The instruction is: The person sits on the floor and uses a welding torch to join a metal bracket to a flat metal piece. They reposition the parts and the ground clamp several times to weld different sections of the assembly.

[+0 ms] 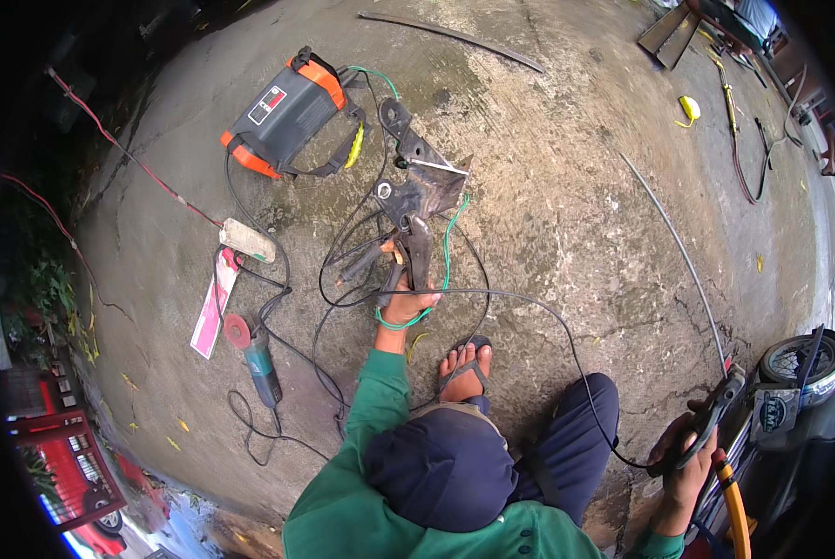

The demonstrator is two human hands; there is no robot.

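Observation:
My left hand [406, 306] is closed round the lower end of a dark, rusty steel bracket [421, 191] on the concrete. Right against that hand is a ground clamp [359, 265] with copper-coloured jaws; whether my fingers also grip its handle I cannot tell. Green wire [448, 244] loops past the bracket and my wrist. At the lower right, my right hand [685, 466] is closed on a black electrode holder [715, 410]. A long, thin welding rod [671, 228] rises from it, and a black cable [566, 328] runs from that hand across to the left.
A grey-and-orange welding machine [282, 116] lies at the upper left. An angle grinder [257, 359], a power strip [247, 240] and tangled cords lie to the left. A flat metal strip [450, 40] is at the far side, a spoked wheel [799, 359] at the right.

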